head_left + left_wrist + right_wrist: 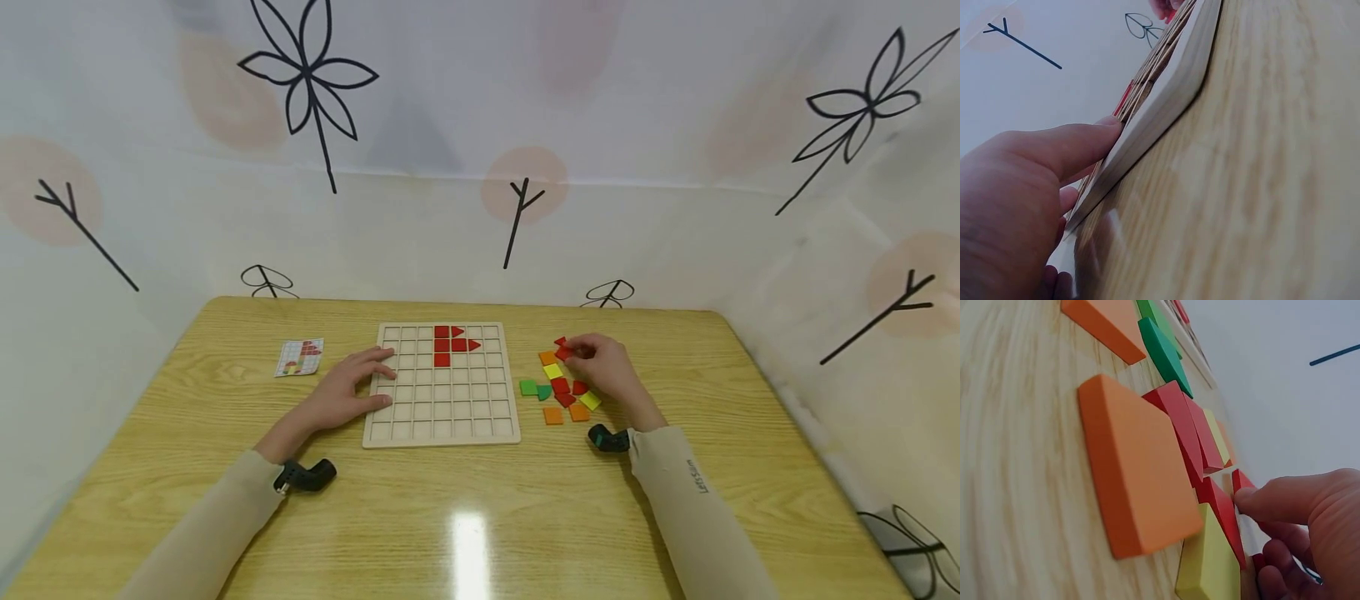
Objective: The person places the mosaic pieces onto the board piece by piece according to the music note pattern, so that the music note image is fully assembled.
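Observation:
My left hand [348, 390] rests on the left edge of a pale wooden grid board [442, 445], fingers spread over its cells and thumb at the side. The left wrist view shows the thumb [1088, 140] lying against the board's rim. Red squares [442, 345] and red triangles [473, 345] sit in the upper middle cells of the board. To the right of the board, my right hand [603, 367] pinches a red block [1241, 481] between thumb and fingers at the far end of the loose pieces. The fingers partly hide that block. Another small red piece [560, 341] lies just beyond it.
Loose orange [552, 416], yellow [590, 401], green [528, 387] and red [560, 386] blocks lie between the board and my right hand. A small printed pattern card [298, 357] is at the left of the table [390, 517]. A patterned cloth hangs behind.

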Action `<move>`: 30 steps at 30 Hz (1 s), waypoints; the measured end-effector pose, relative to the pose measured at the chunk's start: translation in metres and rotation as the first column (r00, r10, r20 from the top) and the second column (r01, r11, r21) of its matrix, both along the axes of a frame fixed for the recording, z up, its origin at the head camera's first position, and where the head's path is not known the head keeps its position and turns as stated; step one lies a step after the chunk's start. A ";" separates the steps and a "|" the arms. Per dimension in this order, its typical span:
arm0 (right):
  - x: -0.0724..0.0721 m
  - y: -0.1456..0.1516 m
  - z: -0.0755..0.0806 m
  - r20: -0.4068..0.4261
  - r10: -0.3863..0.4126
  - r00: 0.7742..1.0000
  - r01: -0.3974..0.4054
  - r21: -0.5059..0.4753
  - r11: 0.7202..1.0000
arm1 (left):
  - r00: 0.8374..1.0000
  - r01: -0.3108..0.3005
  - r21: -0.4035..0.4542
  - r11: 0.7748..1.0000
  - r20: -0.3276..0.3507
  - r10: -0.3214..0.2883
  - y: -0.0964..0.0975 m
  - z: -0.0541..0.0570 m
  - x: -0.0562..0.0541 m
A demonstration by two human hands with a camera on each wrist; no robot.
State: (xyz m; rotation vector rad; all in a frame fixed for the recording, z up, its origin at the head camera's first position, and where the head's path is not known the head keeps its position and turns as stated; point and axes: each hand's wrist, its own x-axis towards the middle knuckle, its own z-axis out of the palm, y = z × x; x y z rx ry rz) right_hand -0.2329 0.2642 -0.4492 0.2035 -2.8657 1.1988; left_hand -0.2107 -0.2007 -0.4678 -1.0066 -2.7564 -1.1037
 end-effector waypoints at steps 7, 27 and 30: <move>0.000 0.000 0.002 -0.026 0.010 1.000 -0.009 0.019 1.000 | 1.000 -0.006 -0.007 1.000 0.003 0.006 0.000 -0.001 0.000; 0.007 -0.003 0.009 -0.020 -0.043 0.999 0.041 -0.074 0.996 | 1.000 -0.007 -0.015 1.000 0.017 0.007 0.000 0.003 0.002; 0.008 -0.005 0.008 -0.019 -0.050 0.999 0.048 -0.083 0.995 | 1.000 -0.003 -0.014 1.000 0.016 0.004 0.000 0.003 0.003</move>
